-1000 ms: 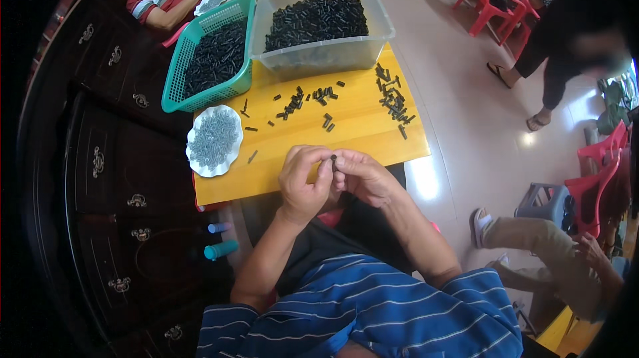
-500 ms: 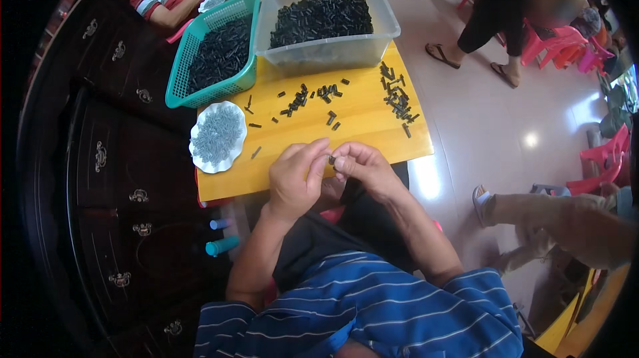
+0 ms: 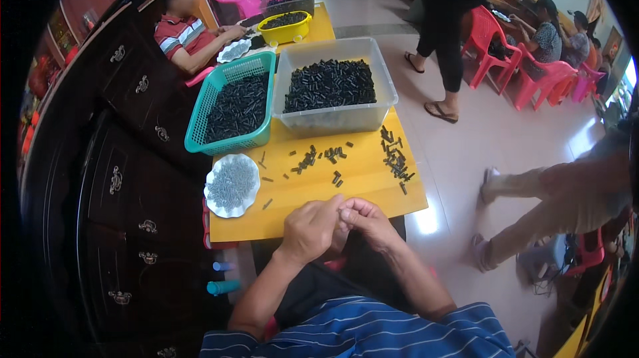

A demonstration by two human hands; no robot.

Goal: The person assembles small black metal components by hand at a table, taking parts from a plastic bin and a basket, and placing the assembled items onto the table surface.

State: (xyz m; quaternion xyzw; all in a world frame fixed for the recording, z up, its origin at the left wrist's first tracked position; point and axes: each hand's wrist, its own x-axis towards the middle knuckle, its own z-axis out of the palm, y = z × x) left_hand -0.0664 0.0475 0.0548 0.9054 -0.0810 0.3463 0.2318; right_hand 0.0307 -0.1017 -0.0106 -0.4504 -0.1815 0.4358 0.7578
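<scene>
At the near edge of the yellow table (image 3: 299,219), my left hand (image 3: 309,233) and my right hand (image 3: 374,226) meet with closed fingertips. Both pinch at one spot, where a tiny dark piece is mostly hidden by the fingers. Just beyond them lie a few short black tube-shaped pieces (image 3: 337,178), with small clusters of the same kind farther back. Another loose pile of black pieces (image 3: 397,161) runs along the table's right side. To the left, a white scalloped plate (image 3: 229,213) holds many thin silvery pins (image 3: 231,185).
A teal basket (image 3: 229,145) and a translucent bin (image 3: 333,122), both full of black pieces, stand across the table. Beyond is a yellow tub (image 3: 285,33). A seated person (image 3: 190,41) works at the far left. Dark drawers (image 3: 106,225) line the left; people stand to the right.
The view has tilted up, so the table and hands appear lower. My hands stay pinched together; the dark piece between them shows less. The standing people at right have shifted.
</scene>
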